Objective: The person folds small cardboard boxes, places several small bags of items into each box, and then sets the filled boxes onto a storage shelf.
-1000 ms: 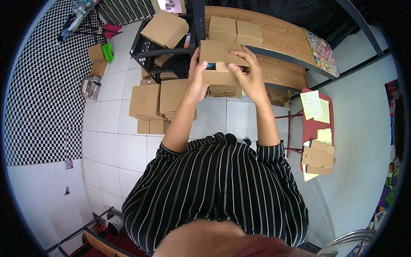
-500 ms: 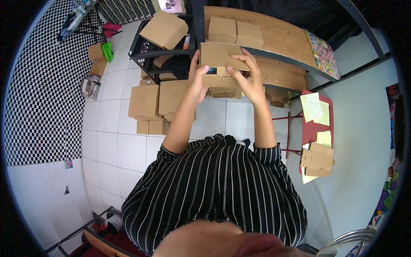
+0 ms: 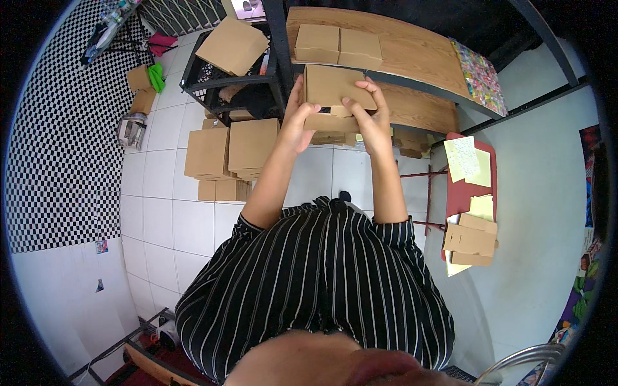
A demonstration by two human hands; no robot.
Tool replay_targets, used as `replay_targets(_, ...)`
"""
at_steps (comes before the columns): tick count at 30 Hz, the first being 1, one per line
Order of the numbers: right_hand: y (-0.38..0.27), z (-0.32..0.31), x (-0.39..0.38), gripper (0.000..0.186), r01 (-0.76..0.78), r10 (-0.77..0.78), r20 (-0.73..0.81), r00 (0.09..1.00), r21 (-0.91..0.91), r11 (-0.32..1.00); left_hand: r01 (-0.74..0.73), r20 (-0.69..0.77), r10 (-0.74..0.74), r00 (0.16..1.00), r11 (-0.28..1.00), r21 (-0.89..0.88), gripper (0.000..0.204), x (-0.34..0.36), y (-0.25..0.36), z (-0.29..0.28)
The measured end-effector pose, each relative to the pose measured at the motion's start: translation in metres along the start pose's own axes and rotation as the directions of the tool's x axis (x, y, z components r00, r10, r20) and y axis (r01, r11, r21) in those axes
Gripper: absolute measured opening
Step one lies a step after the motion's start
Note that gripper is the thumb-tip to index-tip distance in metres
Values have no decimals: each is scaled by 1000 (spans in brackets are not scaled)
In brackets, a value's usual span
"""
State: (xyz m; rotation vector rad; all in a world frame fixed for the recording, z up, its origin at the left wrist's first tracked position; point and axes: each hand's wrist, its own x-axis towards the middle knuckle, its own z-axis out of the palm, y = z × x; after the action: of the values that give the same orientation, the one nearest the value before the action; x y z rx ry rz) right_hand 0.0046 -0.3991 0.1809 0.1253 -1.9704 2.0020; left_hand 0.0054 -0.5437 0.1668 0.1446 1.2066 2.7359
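Between my two hands is a small brown cardboard box, held up in front of the wooden shelving. My left hand grips its left side, thumb at the front near a narrow dark gap under the lid. My right hand grips the right side, with the thumb pressed on the front tab and fingers curled over the lid's right edge. The box's contents are mostly hidden.
Wooden shelving behind holds two boxes. A black crate rack carries a tilted box. Larger boxes are stacked on the tiles below. A red chair with yellow papers and folded cardboard stands at right.
My hands and the box have lowered slightly, and the lid's front gap looks narrower, hiding the blue contents seen earlier. The surroundings have shifted slightly left in the view.
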Motion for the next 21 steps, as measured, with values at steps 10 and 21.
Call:
replay_targets(10,-1,-27,9,75,-376,381,67,922,391,840,-182,-91,175,980,980,-76,81,14,-32,29)
replay_targets(21,12,-44,13,73,-284,313,-24,949,361,889,-100,-239,74,968,990,-100,80,20,-65,57)
